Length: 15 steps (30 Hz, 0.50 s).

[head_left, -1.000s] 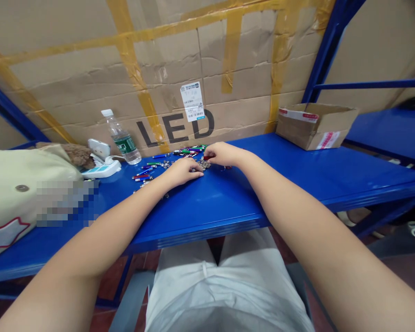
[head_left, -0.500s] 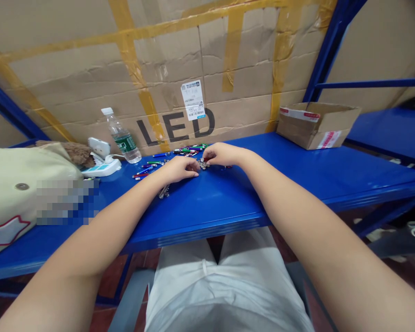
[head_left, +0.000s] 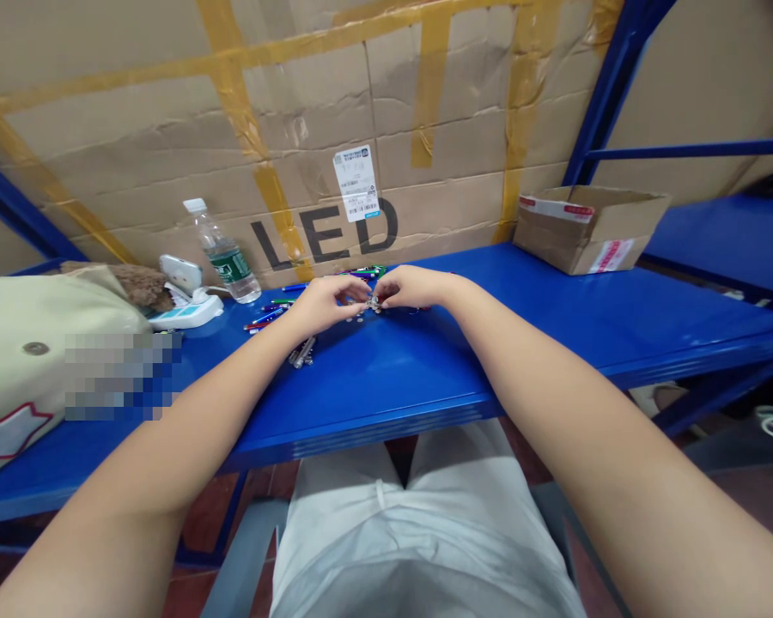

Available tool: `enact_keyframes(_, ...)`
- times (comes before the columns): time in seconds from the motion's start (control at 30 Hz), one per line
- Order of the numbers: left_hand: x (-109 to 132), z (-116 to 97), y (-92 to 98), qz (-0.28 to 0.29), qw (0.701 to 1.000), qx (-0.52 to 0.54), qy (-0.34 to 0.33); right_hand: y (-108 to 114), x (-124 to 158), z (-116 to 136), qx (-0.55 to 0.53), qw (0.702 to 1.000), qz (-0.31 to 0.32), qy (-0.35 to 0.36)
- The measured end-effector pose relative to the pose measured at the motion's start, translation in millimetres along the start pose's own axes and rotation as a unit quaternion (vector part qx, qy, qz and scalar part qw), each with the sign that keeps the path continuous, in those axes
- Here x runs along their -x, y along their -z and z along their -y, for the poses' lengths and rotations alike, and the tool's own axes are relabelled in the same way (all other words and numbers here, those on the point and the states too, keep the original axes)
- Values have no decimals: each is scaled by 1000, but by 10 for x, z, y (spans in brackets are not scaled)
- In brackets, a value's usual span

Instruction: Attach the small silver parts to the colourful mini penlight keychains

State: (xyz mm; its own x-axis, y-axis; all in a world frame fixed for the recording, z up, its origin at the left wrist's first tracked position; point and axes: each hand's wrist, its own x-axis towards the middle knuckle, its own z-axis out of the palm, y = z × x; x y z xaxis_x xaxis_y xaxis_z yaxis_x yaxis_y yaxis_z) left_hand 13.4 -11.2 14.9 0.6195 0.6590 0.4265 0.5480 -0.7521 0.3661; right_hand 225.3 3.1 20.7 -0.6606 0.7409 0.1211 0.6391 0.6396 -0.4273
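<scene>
Small shiny metal pieces (head_left: 373,303) lie in a little cluster between my two hands on the blue table; their exact kind is too small to make out. My left hand (head_left: 327,305) curves in from the left, thumb and fingertips brought together at the cluster. From the other side my right hand (head_left: 407,287) bends down, its fingers pinched at the same pieces. Behind the hands lie several colourful pens (head_left: 368,273), partly hidden. More pens (head_left: 264,320) are left of my left hand, and slim silvery parts (head_left: 302,353) rest below its wrist.
A water bottle (head_left: 224,256) stands at the back left, beside a white power strip (head_left: 190,312) and a phone (head_left: 181,271). A pale bag (head_left: 51,343) occupies the left end. An open cardboard box (head_left: 570,236) sits back right. A large taped carton (head_left: 309,129) walls the rear.
My left hand has shifted slightly left and up, its fingers bending in towards the metal pieces. My right hand stays nearly in place. More of the silvery parts near the left wrist shows.
</scene>
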Motion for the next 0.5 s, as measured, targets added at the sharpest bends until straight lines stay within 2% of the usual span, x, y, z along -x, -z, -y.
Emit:
enact_keyframes(0.07, 1, -45, -8, -51, 998, -27, -33, -8, -14, -13, -1, 1000, -6, 1)
enact_keyframes(0.23, 13, -111, -19, -81, 991, -66, -88, -32, -52, -46, -31, 999, -20, 30)
enact_keyframes(0.37, 25, -149, 2, -123, 988, -63, -70, -52, -68, -66, -54, 997, -40, 39)
enact_keyframes(0.5, 33, -156, 7, -128, 987, -70, -68, -64, -72, -66, -58, 996, -49, 47)
